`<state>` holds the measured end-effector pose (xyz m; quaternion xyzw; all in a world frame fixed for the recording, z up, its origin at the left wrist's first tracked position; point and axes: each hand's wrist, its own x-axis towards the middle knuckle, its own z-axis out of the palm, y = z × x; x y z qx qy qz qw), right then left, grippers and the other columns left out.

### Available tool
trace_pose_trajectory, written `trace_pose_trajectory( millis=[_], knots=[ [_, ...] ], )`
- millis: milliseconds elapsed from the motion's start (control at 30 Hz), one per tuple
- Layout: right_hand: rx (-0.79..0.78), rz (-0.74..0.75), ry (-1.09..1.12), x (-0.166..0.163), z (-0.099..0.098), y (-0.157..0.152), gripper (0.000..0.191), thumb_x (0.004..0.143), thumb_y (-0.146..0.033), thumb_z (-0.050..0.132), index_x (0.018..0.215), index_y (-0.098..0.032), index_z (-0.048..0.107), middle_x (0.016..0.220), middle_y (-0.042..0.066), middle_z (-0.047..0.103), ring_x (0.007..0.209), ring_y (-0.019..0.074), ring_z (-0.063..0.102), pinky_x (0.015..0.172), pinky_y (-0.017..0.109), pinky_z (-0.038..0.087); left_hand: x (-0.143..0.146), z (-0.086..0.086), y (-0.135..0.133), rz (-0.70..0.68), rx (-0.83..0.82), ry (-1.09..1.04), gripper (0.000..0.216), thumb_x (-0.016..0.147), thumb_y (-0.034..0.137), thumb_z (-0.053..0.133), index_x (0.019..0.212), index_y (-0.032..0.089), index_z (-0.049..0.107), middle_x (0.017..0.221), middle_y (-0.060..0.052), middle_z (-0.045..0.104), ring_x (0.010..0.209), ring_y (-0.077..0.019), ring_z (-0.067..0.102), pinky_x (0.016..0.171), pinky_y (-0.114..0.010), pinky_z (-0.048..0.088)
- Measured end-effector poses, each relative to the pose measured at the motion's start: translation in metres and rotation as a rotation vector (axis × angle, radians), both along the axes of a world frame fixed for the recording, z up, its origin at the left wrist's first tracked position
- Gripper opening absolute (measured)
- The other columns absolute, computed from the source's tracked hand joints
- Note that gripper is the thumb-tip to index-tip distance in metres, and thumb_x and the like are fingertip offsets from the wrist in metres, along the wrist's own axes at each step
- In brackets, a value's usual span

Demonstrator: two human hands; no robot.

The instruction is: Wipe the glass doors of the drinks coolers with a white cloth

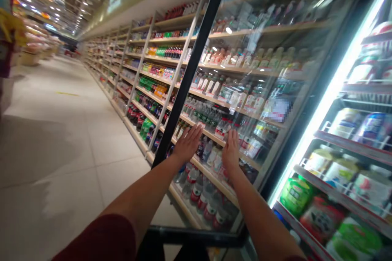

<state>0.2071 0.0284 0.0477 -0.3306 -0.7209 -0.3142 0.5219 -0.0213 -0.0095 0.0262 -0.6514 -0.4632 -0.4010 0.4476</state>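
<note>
A glass door (245,69) with a black frame (190,77) stands swung out in front of me, and shelves show through the pane. My left hand (188,142) lies against or very close to the glass, near the frame's left side, with fingers stretched out. To its right, my right hand (231,151) points upward at the pane with its fingers extended and fairly close together. Neither hand holds anything. Whether each palm fully touches the glass, I cannot tell. Bottles behind the pane look blurred.
On the right, a lit cooler (337,147) holds bottles and a green jug (295,195). Long drink shelves (153,77) run into the distance on the left beside a pale tiled floor (61,138). A person's yellow and maroon clothing (10,32) shows at the far left.
</note>
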Motion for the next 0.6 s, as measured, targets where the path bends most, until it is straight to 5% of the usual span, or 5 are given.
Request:
trace_pose_trajectory(
  millis=[167,367,533,600],
  knots=[
    [-0.034,0.120,-0.299,0.002,0.004,-0.006,0.076,0.091,0.000,0.026,0.159,-0.032,0.011,0.160,0.009,0.036,0.154,0.0226,0.019,0.120,0.056,0.035,-0.014,0.004,-0.010,0.026,0.054,0.131,0.059,0.101,0.031,0.041,0.156,0.015,0.027,0.160,-0.007,0.030,0.151,-0.0184,0.020,0.126,-0.036,0.014],
    [0.066,0.053,0.079,-0.006,0.022,0.002,0.065,0.099,-0.014,0.031,0.160,-0.022,0.010,0.163,0.017,0.026,0.155,0.0258,0.014,0.119,0.061,0.031,-0.026,0.006,-0.007,0.015,0.005,0.193,0.059,0.101,0.034,0.042,0.156,0.018,0.026,0.160,-0.005,0.030,0.152,-0.0224,0.015,0.127,-0.047,0.008],
    [-0.021,0.060,-0.351,-0.010,0.015,-0.001,0.060,0.097,-0.011,0.033,0.155,-0.026,0.032,0.158,0.010,0.040,0.153,0.0234,0.021,0.121,0.054,0.030,-0.024,0.008,0.001,-0.007,-0.145,0.170,0.062,0.101,0.033,0.040,0.157,0.018,0.021,0.162,-0.006,0.026,0.153,-0.0260,0.009,0.126,-0.054,0.011],
    [-0.056,0.032,-0.308,-0.004,0.017,0.001,0.061,0.097,-0.009,0.031,0.154,-0.027,0.034,0.158,0.008,0.041,0.152,0.0225,0.025,0.121,0.053,0.030,-0.025,0.009,0.004,-0.015,-0.173,0.167,0.062,0.101,0.034,0.040,0.158,0.017,0.020,0.162,-0.006,0.024,0.153,-0.0263,0.007,0.126,-0.055,0.010]
  ],
)
